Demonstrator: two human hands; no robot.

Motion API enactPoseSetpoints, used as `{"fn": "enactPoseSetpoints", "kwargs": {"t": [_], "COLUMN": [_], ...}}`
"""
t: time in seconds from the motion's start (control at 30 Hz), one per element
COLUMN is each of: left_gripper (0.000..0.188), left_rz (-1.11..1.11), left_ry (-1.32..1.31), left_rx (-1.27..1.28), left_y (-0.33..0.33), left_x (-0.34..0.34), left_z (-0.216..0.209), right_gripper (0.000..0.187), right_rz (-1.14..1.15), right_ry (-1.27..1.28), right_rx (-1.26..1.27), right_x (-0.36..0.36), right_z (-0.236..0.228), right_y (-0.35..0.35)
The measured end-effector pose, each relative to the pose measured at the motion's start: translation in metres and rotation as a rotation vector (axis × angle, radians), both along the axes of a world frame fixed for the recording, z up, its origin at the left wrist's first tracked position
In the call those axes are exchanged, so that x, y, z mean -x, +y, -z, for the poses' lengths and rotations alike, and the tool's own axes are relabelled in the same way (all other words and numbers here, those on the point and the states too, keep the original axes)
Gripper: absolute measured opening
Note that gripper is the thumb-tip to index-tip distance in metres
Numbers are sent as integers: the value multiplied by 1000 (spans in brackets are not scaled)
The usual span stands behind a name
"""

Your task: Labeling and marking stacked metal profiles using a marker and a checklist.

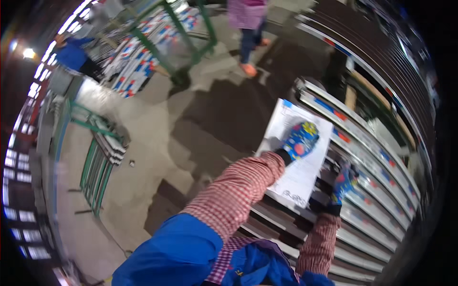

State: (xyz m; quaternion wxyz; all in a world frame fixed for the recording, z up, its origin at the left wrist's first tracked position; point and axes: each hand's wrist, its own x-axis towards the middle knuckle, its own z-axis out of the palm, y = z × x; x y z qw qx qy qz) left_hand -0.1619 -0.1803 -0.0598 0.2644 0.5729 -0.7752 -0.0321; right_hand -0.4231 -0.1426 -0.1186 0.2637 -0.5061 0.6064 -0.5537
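My left hand (301, 141), in a blue glove with a flower pattern, rests on a white paper sheet (292, 183). Its finger outlines do not show apart from one another. The sheet has print and some handwriting, and lies over the left ends of several long metal profiles (377, 202). To the right of the paper, my right hand (342, 185), in a matching glove, is over the profiles. Blur hides its fingers and anything they might hold. Red checked sleeve covers reach up both forearms.
More long profiles (367, 35) with red and blue marks are stacked at the far right, beside wooden bars (350, 97). A green metal frame (183, 35) stands at the back. Two people are farther off, one in blue (71, 55). A low green rack (95, 174) is on the left.
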Motion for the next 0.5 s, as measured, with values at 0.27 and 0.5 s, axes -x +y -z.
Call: {"fn": "enactPoseSetpoints", "kwargs": {"t": [0.27, 0.5], "left_gripper": [20, 22], "left_rz": [-21, 87], "left_ry": [183, -254], "left_rx": [51, -246], "left_y": [27, 9], "left_x": [-28, -18], "left_z": [-23, -48], "right_gripper": [23, 44], "right_rz": [-36, 62], "right_ry": [52, 1050], "right_rx": [-153, 22], "right_x": [8, 22], "right_z": [22, 22], "right_y": [-15, -1]}}
